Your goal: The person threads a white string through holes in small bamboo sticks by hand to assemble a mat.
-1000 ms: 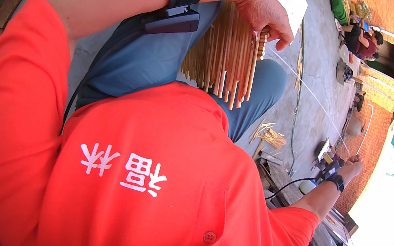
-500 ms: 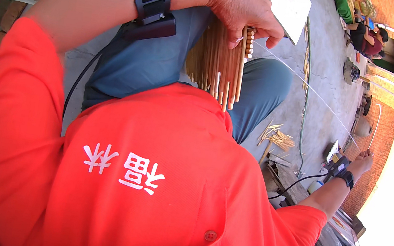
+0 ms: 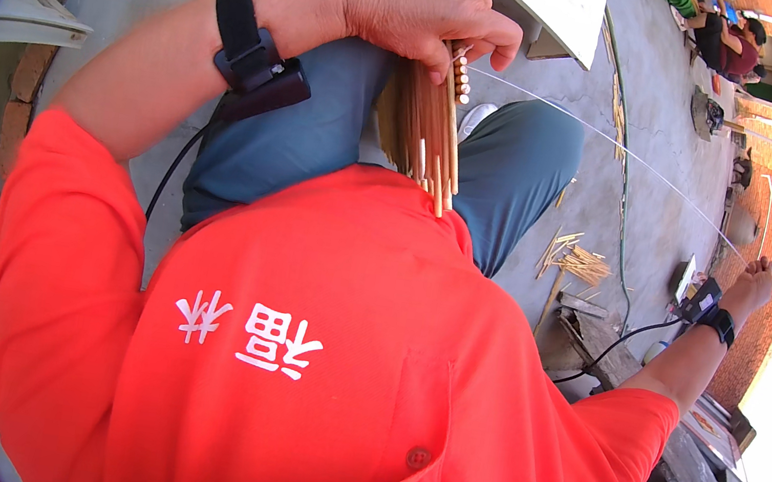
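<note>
My left hand (image 3: 450, 28) grips a long bundle of thin wooden sticks (image 3: 425, 138) lying upon my lap, its fingers bent over the edge beside a row of round stick ends. From there a white string (image 3: 617, 141) runs taut to the right. My right hand (image 3: 754, 278), stretched far out to the right side, has its fingers closed on that string. Both wrists wear black straps with small dark devices. The underside of the bundle is hidden.
Loose short sticks (image 3: 585, 264) lie on the concrete floor (image 3: 173, 4) by a green hose (image 3: 623, 205). A white panel (image 3: 561, 14) stands ahead, weathered boards (image 3: 690, 461) at lower right, bricks (image 3: 25, 82) at left. Another person (image 3: 739, 49) sits far off by a brick wall.
My right hand has moved farther right and up, pulling out the string. My left hand has shifted a little left with the bundle's edge, and the view has turned slightly.
</note>
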`<state>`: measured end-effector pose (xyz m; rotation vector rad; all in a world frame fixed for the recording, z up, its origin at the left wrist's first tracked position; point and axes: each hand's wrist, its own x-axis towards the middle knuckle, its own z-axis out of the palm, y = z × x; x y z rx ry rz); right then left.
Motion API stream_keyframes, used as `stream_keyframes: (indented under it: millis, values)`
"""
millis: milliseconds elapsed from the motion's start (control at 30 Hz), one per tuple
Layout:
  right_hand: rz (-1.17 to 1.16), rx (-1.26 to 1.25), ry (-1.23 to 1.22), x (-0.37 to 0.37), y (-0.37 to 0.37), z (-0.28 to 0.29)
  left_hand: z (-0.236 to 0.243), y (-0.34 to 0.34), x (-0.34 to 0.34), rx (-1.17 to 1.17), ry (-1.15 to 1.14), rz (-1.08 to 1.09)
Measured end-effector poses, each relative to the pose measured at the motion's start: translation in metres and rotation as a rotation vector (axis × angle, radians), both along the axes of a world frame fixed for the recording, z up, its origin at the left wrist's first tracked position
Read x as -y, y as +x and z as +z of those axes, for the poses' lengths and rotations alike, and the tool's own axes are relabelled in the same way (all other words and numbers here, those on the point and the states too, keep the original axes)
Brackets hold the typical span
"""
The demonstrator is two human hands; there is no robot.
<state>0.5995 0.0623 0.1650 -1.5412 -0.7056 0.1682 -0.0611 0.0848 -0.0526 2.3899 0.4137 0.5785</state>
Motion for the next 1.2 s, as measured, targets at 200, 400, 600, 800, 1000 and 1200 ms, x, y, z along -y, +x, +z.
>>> stream_keyframes:
  millis: [200, 400, 600, 800, 1000, 1200]
  values:
    - [0.095, 0.045, -0.05, -0.015, -0.046, -0.057, -0.005, -0.011, 0.007, 0.051, 0.196, 0.041]
    - [0.493, -0.036, -0.103, -0.01, -0.188, -0.134, 0.001, -0.024, 0.034, 0.337, 0.295, 0.372]
    - [0.813, -0.09, -0.161, 0.007, -0.314, -0.174, -0.011, -0.038, 0.06, 0.387, -0.486, 0.783]
    - [1.19, -0.223, -0.174, 0.032, -0.432, -0.206, 0.001, -0.015, 0.07, 0.152, -0.719, 0.948]
    - [1.39, -0.341, -0.256, 0.038, -0.462, -0.229, 0.0, -0.029, 0.08, 0.049, -0.806, 1.058]
    - [1.409, -0.21, -0.28, 0.041, -0.458, -0.242, -0.005, -0.037, 0.091, 0.089, -1.097, 0.974]
